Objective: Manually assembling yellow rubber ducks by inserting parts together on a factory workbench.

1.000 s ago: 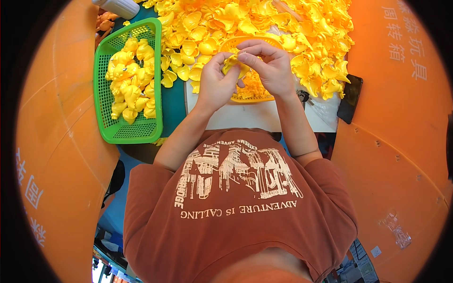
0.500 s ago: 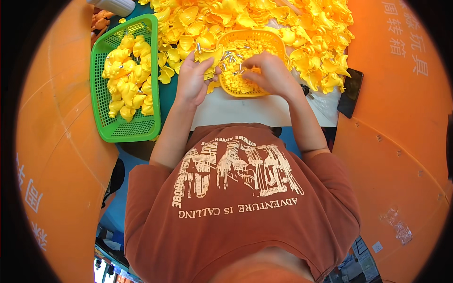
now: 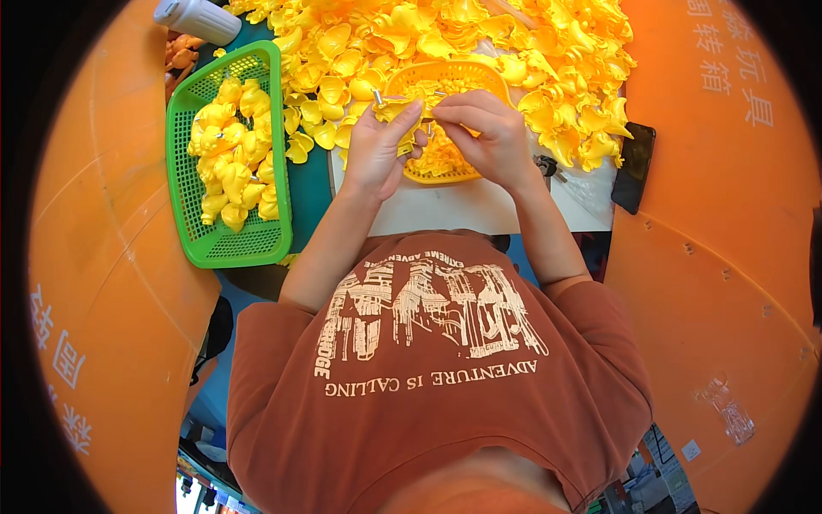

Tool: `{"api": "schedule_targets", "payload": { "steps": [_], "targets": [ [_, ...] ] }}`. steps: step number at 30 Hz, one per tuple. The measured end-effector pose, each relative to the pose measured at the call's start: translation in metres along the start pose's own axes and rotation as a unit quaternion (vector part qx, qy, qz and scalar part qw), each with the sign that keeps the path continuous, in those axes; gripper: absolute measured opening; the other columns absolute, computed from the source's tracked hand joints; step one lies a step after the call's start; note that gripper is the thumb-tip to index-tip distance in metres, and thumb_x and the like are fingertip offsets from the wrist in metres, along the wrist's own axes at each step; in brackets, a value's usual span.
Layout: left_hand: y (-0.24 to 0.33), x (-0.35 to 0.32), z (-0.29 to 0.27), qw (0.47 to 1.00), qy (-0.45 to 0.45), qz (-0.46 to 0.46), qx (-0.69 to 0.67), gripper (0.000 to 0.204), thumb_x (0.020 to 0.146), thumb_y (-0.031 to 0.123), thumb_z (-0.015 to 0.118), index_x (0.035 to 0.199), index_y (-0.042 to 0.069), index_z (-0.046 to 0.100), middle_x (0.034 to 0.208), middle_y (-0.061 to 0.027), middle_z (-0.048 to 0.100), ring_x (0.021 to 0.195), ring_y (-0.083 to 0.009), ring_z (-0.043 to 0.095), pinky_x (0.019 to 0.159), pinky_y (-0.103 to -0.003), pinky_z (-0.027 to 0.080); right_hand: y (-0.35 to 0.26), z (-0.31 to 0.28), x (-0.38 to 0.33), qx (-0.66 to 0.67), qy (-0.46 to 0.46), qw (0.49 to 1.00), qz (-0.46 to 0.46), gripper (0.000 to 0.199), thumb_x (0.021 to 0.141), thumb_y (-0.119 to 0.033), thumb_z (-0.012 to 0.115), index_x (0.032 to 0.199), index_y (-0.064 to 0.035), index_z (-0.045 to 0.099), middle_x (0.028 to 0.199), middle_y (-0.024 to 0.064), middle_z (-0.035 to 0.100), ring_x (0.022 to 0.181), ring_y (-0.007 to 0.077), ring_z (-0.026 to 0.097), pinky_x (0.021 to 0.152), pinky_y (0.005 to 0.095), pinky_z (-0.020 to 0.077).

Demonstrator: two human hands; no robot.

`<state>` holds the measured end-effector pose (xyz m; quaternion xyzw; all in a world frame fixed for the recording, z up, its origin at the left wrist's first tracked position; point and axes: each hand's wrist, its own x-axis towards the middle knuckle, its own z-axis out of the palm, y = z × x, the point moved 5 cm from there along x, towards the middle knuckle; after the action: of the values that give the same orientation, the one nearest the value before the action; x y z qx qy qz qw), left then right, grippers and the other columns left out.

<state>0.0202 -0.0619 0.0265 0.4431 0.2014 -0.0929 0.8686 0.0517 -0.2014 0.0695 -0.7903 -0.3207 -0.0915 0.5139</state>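
Orange panels are seen on both sides, the left one (image 3: 111, 214) and the right one (image 3: 719, 283), with the teal bench (image 3: 310, 184) set between them. Its far part is covered by a heap of yellow shells (image 3: 402, 30), and a white board (image 3: 445, 210) is laid nearest the person, whose maroon shirt (image 3: 445, 428) is seen below. A yellow shell piece (image 3: 391, 111) is held in the closed grip of the left hand (image 3: 377, 158), over the near left edge of a yellow basket (image 3: 449, 178); a metal pin (image 3: 378, 98) is seen standing up from it. The right hand (image 3: 492, 137) is held just beside it, above the same basket, with thumb and forefinger brought near each other; whether anything is gripped between them cannot be told. Small yellow pieces (image 3: 445, 158) are contained in that basket. On the left is placed a green basket (image 3: 231, 248), partly filled with rounded yellow parts (image 3: 235, 163). Beyond it, a pale cylindrical container (image 3: 199, 20) is laid beside orange pieces (image 3: 180, 53). A dark, flat rectangular object (image 3: 634, 169) is leaned near the right panel.
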Motion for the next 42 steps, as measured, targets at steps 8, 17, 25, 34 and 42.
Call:
{"api": "schedule_targets", "payload": {
  "steps": [8, 17, 25, 34, 42],
  "targets": [
    [-0.008, 0.004, 0.014, 0.997, -0.03, -0.056, -0.047, 0.022, 0.081, 0.015, 0.066, 0.097, 0.009, 0.053, 0.077, -0.0017, 0.059, 0.059, -0.0107, 0.054, 0.048, -0.023, 0.039, 0.003, 0.005, -0.007, 0.132, 0.077, 0.983, 0.098, 0.017, 0.074, 0.005, 0.066, 0.09, 0.0026, 0.062, 0.084, 0.009, 0.064, 0.08, 0.0153, 0.061, 0.068, 0.0254, 0.0489],
    [-0.013, 0.005, 0.025, 0.997, -0.011, -0.027, -0.067, 0.018, 0.087, 0.016, 0.059, 0.1, 0.007, 0.052, 0.082, -0.0031, 0.06, 0.062, -0.0114, 0.055, 0.05, -0.023, 0.041, 0.018, 0.028, -0.021, 0.462, 0.21, 0.799, 0.323, 0.02, 0.08, 0.002, 0.062, 0.1, 0.0051, 0.06, 0.086, 0.0097, 0.063, 0.072, 0.0126, 0.059, 0.064, 0.0209, 0.0486],
    [-0.009, 0.006, 0.011, 0.995, -0.066, 0.004, 0.069, 0.02, 0.088, 0.008, 0.052, 0.107, 0.004, 0.047, 0.083, -0.0066, 0.059, 0.06, -0.0125, 0.058, 0.049, -0.024, 0.046, -0.016, -0.004, 0.015, -0.039, 0.075, 0.995, -0.047, 0.025, 0.073, 0.004, 0.062, 0.097, -0.0013, 0.064, 0.087, 0.0106, 0.062, 0.084, 0.0234, 0.057, 0.072, 0.0313, 0.0472],
    [-0.002, -0.005, 0.015, 0.99, -0.096, 0.009, 0.1, 0.019, 0.088, 0.01, 0.053, 0.104, 0.003, 0.047, 0.08, -0.0052, 0.058, 0.056, -0.0104, 0.056, 0.046, -0.021, 0.044, -0.024, 0.001, 0.021, -0.099, -0.019, 0.985, -0.139, 0.023, 0.067, 0.003, 0.066, 0.089, -0.0034, 0.063, 0.086, 0.0069, 0.062, 0.084, 0.0257, 0.057, 0.071, 0.0329, 0.0476],
    [0.005, -0.007, 0.009, 0.985, -0.096, 0.006, 0.145, 0.021, 0.087, 0.009, 0.053, 0.106, 0.003, 0.046, 0.074, -0.0061, 0.058, 0.054, -0.0089, 0.055, 0.043, -0.02, 0.041, -0.011, 0.004, 0.024, 0.026, -0.084, 0.995, -0.039, 0.016, 0.073, 0.003, 0.065, 0.088, -0.0015, 0.066, 0.084, 0.0078, 0.062, 0.077, 0.0193, 0.06, 0.066, 0.0269, 0.0485]
  ]
}}
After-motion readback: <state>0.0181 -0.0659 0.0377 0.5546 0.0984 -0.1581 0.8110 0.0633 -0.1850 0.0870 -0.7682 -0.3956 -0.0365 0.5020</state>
